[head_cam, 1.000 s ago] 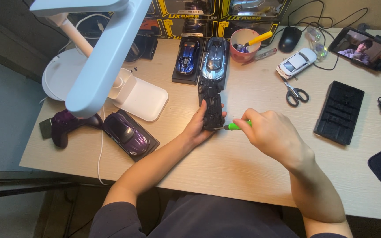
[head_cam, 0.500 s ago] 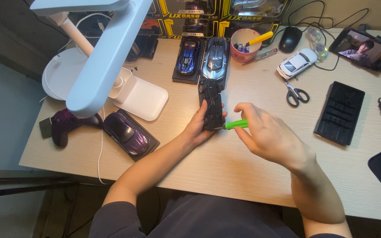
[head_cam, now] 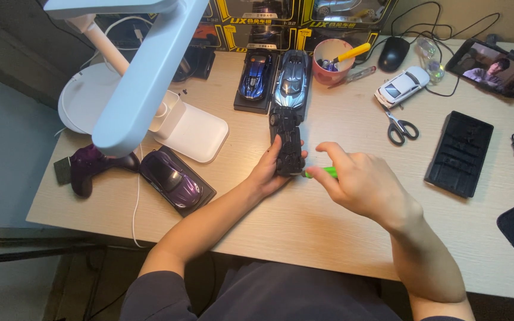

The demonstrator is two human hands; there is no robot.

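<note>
Right hand hides most of green tool; tip unseen.

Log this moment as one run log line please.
left hand: holds black model car | right hand: grips green screwdriver at car | desk

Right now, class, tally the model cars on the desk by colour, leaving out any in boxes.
Purple car: 1
Blue car: 1
Silver-blue car: 1
White car: 1
Black car, held by the left hand: 1
Total: 5
</note>
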